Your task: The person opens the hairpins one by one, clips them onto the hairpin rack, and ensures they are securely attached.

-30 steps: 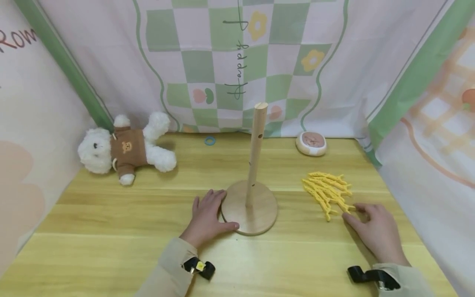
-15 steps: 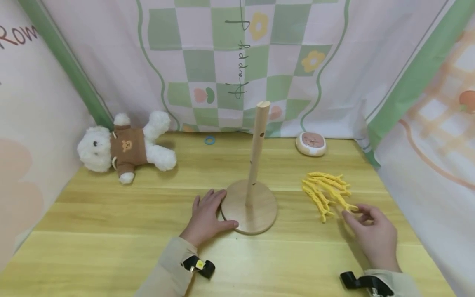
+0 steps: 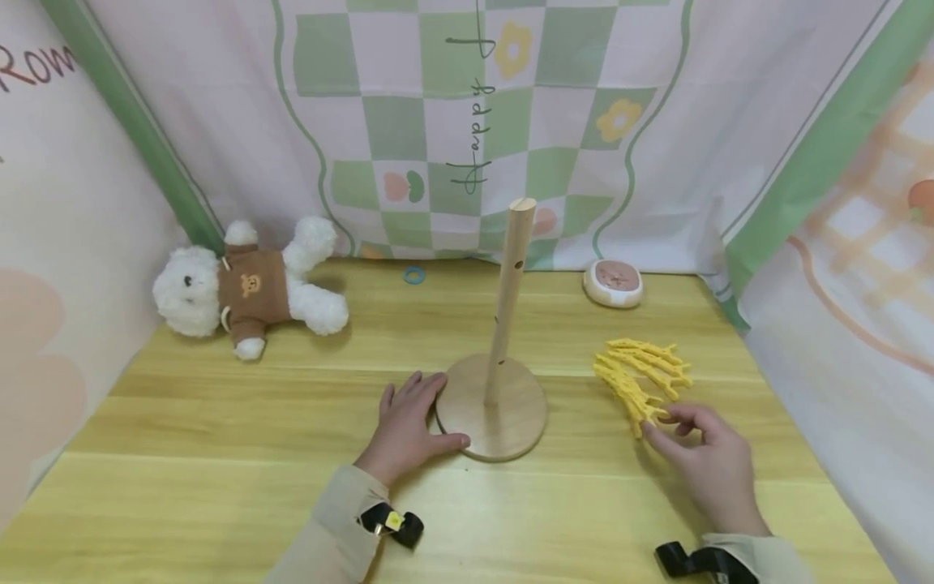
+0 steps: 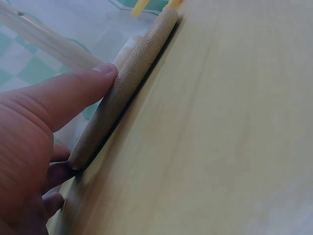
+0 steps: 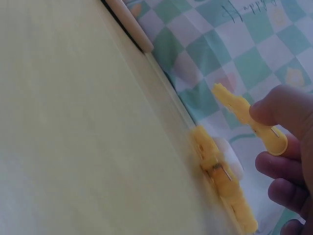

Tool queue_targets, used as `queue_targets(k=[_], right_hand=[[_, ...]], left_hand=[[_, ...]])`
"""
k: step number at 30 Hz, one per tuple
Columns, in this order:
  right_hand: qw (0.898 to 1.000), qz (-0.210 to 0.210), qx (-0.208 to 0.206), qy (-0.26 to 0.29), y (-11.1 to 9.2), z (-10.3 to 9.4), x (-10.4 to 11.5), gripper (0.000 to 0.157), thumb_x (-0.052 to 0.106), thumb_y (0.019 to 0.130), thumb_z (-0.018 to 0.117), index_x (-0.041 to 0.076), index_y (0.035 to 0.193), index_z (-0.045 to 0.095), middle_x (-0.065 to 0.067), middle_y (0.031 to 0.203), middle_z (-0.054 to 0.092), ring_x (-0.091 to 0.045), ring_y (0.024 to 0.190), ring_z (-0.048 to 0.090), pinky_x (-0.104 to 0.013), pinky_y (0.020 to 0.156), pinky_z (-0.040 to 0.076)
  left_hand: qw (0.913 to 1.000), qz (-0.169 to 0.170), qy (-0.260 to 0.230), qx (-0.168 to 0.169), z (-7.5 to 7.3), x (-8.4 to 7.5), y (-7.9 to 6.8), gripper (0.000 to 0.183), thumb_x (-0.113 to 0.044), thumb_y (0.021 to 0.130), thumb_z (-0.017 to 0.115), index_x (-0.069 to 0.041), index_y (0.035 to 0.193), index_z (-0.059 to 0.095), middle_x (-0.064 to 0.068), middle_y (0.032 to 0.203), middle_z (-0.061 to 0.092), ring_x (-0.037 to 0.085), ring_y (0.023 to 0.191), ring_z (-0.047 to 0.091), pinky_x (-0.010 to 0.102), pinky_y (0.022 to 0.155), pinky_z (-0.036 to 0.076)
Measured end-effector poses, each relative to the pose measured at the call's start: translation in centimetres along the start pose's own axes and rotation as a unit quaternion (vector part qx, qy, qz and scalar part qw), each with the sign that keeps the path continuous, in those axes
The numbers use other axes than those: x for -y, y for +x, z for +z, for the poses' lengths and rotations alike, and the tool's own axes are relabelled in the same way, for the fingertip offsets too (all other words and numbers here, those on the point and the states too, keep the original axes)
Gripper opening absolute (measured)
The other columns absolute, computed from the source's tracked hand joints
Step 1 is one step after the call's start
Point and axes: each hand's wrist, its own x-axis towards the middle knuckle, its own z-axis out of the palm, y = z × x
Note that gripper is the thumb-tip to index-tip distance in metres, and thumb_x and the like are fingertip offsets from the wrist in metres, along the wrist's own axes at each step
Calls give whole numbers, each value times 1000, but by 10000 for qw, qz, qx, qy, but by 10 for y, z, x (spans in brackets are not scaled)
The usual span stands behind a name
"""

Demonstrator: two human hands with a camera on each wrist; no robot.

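A wooden stand (image 3: 516,434) has a round base and an upright dowel with small holes. My left hand (image 3: 401,430) rests against the base's left side, thumb and fingers spread along its rim; the left wrist view shows the thumb (image 4: 93,85) straight on the edge. My right hand (image 3: 711,466) pinches a yellow clothespin (image 5: 237,105) between thumb and fingers; the right wrist view shows it above the table. Right beside it, several other yellow clothespins (image 3: 645,357) lie bunched on the table, their forked ends toward my right hand.
A white plush toy in a brown sweater (image 3: 254,290) lies at the back left. A small blue ring (image 3: 413,275) and a round white-and-pink device (image 3: 613,282) are near the back edge. Printed curtains (image 3: 409,73) enclose the wooden table (image 3: 219,487) behind and at the sides.
My right hand has moved left, carrying a clothespin from the right of the bunch to its front left end. My left hand stays at the stand's base.
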Motion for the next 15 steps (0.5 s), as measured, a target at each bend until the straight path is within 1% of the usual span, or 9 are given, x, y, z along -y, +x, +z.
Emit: queue_targets(k=[2, 6, 15], right_hand=[[9999, -138, 8, 48, -1, 4, 4, 32, 14, 69, 93, 9, 94, 75, 0, 85, 71, 1, 75, 54, -10, 65, 41], [9991, -415, 74, 92, -4, 11, 13, 30, 11, 67, 93, 9, 92, 75, -2, 85, 72, 0, 75, 55, -9, 69, 42], [9946, -935, 397, 235, -10, 26, 24, 27, 8, 68, 92, 11, 88, 74, 1, 82, 70, -5, 73, 56, -10, 66, 44]], left_hand=[[10000, 4, -15, -1, 0, 0, 0, 100, -53, 73, 85, -9, 152, 43, 9, 156, 42, 37, 150, 24, 63, 119, 0], [10000, 9, -36, -2, 0, 0, 0, 99, -53, 74, 85, -9, 152, 43, 9, 156, 42, 37, 150, 23, 63, 119, 0], [10000, 3, -16, 11, 0, 0, 0, 99, -53, 74, 85, -9, 152, 42, 9, 157, 42, 37, 150, 23, 63, 119, 0]])
